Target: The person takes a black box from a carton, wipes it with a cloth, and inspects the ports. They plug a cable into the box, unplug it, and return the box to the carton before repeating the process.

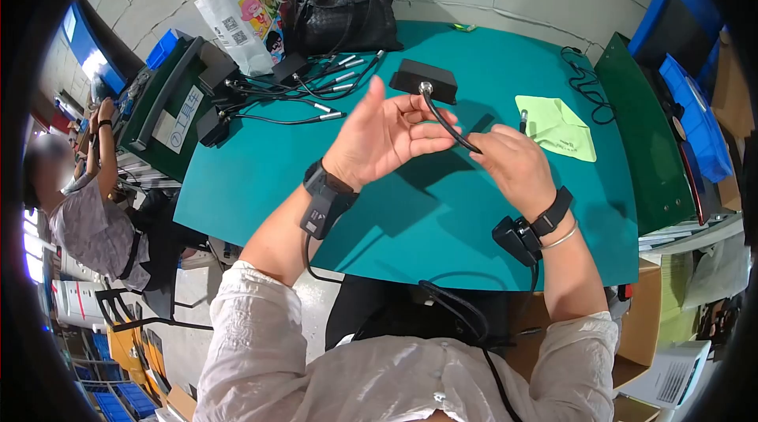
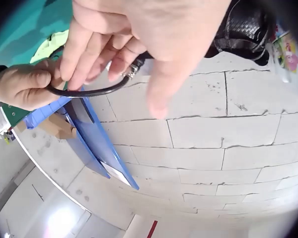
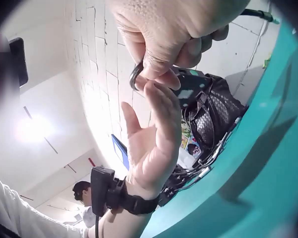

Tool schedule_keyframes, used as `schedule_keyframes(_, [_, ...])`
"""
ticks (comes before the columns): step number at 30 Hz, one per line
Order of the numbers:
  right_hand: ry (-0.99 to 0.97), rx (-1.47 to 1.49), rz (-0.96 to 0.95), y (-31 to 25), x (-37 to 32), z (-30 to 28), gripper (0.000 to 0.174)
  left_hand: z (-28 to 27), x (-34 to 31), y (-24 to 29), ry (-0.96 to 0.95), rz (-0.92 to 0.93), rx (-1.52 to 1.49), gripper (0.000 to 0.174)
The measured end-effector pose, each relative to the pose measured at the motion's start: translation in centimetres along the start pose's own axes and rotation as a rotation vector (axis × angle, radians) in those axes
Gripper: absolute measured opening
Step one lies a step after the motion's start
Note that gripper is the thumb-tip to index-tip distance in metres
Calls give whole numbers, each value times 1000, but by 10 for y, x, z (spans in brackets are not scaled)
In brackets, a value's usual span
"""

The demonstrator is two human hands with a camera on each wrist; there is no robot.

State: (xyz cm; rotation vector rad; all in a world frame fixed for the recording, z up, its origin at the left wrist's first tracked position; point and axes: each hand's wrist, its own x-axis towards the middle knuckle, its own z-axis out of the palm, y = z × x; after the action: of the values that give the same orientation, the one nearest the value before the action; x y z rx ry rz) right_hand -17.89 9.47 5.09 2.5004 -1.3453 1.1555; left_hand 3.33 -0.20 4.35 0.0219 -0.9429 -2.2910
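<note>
A black box (image 1: 426, 78) with a black cable (image 1: 444, 122) hangs over the teal table, its shadow below. My right hand (image 1: 517, 169) pinches the cable, whose metal-tipped end (image 1: 523, 117) sticks out past that hand. Palm up, my left hand (image 1: 391, 138) has its fingers extended under the cable near the box. In the left wrist view the cable (image 2: 97, 92) bends from its metal connector to the right hand (image 2: 27, 87), beside the left fingers. The right wrist view shows the right hand (image 3: 174, 29) pinching a cable loop (image 3: 134, 77) just above the left fingertips.
Several black boxes with cables (image 1: 316, 82) lie at the table's back left, before a printed bag (image 1: 253, 15) and a black bag (image 1: 343, 7). A green cloth (image 1: 560, 130) and a thin black cord (image 1: 588, 82) lie at right. Someone (image 1: 99, 225) sits at far left.
</note>
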Motion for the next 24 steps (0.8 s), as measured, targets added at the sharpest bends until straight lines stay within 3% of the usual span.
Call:
schedule_keyframes(2, [-20, -45, -27, 5, -1, 0, 19, -11, 3, 5, 32, -159, -126, 87])
schedule_keyframes(13, [-198, -224, -257, 1, 3, 8, 20, -56, -13, -3, 74, -215, -309, 99])
schedule_keyframes(15, [-214, -231, -256, -1, 3, 5, 20, -58, -13, -4, -72, -249, -384, 102])
schedule_keyframes(17, [-230, -238, -258, 0, 3, 3, 20, -56, -14, -2, -70, -226, -325, 102])
schedule_keyframes(19, [-106, -252, -208, 7, 6, 3, 17, -50, -14, 2, -66, -207, -265, 103])
schedule_keyframes(22, [23, -375, -78, 27, 6, 0, 16, -32, -13, 9, 189, -141, -97, 104])
schedule_keyframes(24, [15, -416, -21, 33, 2, -2, 17, -38, -12, 5, 89, -154, -158, 104])
